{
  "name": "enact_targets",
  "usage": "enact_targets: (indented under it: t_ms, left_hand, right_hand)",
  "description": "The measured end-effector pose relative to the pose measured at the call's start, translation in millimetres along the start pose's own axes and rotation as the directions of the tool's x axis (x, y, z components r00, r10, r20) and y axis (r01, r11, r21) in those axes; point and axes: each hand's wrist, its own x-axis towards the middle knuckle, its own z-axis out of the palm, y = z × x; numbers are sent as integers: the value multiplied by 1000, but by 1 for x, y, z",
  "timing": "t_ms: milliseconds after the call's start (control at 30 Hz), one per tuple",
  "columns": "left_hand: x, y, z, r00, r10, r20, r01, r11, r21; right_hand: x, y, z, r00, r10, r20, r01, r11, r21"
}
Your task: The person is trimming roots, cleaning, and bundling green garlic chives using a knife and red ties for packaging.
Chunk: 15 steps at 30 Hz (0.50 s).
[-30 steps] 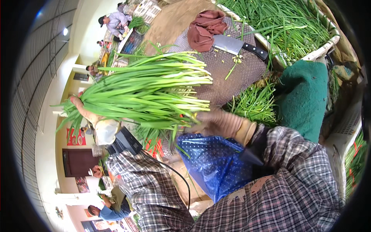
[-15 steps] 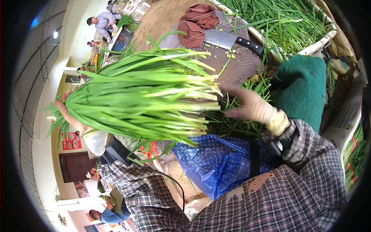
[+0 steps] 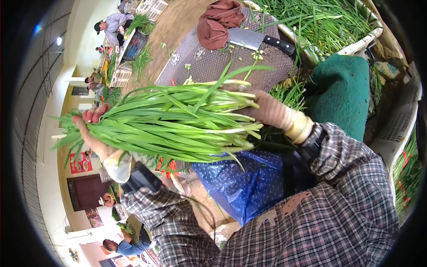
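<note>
- A thick bunch of long, flat green leaves with pale stems (image 3: 178, 122) is held up between the hands, in front of the lower edge of the worktop covered in dimpled grey-purple sheeting (image 3: 182, 60).
- The left hand (image 3: 93, 127) grasps the leafy end, fingers wrapped round it.
- The right hand (image 3: 269, 111) is at the pale stem ends, touching them; I cannot tell whether its fingers close on any.
- A broad steel cleaver with a black riveted handle (image 3: 260, 40) lies at the worktop's right edge, its blade tip touching a crumpled reddish-brown cloth (image 3: 215, 24) by the upper edge.
- Beyond that right edge, a white-rimmed container (image 3: 364, 43) is heaped with loose green stalks.
- Near a slotted white plastic crate (image 3: 397, 129) are greens tied with red bands (image 3: 405, 173); whether they lie inside is unclear.
</note>
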Motion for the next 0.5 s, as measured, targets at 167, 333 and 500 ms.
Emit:
enact_targets:
  t_ms: [167,333,500]
  left_hand:
    - [1,-5,-25,988,37,-148,-52,993,-103]
    - [-5,-26,-13,975,117,-190,-118,993,5]
    - [-4,-29,11,967,134,-216,-124,991,59]
  right_hand:
    - [-75,19,-26,824,527,-208,-507,850,146]
    - [-72,-38,-29,993,113,-30,-114,992,-62]
    - [-14,-43,19,968,188,163,-239,890,389]
